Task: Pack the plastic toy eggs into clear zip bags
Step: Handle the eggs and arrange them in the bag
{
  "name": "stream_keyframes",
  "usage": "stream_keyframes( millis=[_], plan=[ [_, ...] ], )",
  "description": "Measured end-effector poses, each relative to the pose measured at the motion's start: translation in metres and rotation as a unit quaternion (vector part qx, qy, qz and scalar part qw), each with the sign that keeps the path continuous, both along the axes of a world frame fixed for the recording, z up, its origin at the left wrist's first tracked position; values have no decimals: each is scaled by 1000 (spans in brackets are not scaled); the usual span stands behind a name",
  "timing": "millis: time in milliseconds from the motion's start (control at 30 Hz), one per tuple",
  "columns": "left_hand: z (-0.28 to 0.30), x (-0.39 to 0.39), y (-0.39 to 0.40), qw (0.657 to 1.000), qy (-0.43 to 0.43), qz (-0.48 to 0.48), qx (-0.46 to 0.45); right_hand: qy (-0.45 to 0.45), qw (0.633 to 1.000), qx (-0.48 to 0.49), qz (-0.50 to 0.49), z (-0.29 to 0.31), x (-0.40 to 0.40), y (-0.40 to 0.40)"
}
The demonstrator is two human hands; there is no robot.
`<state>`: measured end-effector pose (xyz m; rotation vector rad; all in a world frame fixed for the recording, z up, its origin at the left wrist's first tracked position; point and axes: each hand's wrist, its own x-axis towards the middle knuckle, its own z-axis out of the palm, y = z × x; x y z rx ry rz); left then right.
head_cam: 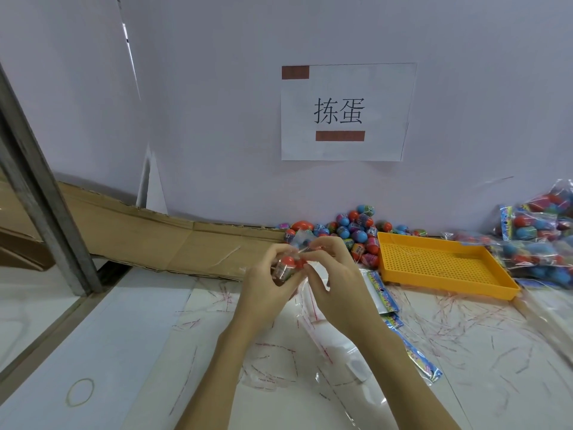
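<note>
Hands [297, 268] pinch bagged egg [286, 265] before yellow tray [446, 265].

The left hand [269, 276] and right hand [328, 274] hide most of the egg [286, 262]; filled bags [541, 234] run off the right edge.

Pale lilac wall [217, 103] behind a white tabletop [102, 342]. White paper sign [347, 111] with two black characters and two brown tape strips, stuck to the wall. Flattened brown cardboard [148, 237] along the table's back edge. Grey metal post [40, 193] slanting at left. Even, soft light.
</note>
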<state>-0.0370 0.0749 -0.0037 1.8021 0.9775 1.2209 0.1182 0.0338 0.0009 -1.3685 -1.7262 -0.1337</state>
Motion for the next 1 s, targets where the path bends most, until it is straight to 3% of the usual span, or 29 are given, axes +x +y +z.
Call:
stream_keyframes(
  millis=[133, 200, 300, 367, 500, 700, 867, 1000],
  plan=[
    [3, -2, 6, 999, -21, 18, -42, 11, 998, 54, -35, 2, 1, -1],
    [4, -1, 7, 996, -57, 9, -72, 72, 995, 58, -42, 6, 1, -1],
    [4, -1, 6, 990, -101, 3, -98, 255, 963, -80, 46, 9, -4, -5],
    [4, -1, 5, 986, -119, 1, -116, 311, 935, -150, 85, 8, -5, -3],
    [7, 4, 2, 958, -195, -26, -207, 332, 928, -145, 90, 2, -2, -1],
    [6, -3, 4, 964, -183, 16, -192, 338, 915, -190, 108, 1, 0, -3],
    [8, -3, 4, 970, -171, 11, -173, 408, 885, -190, 120, 6, 1, -5],
    [11, -7, 6, 952, -197, -29, -234, 470, 849, -203, 128, 8, 9, -6]
  ],
)
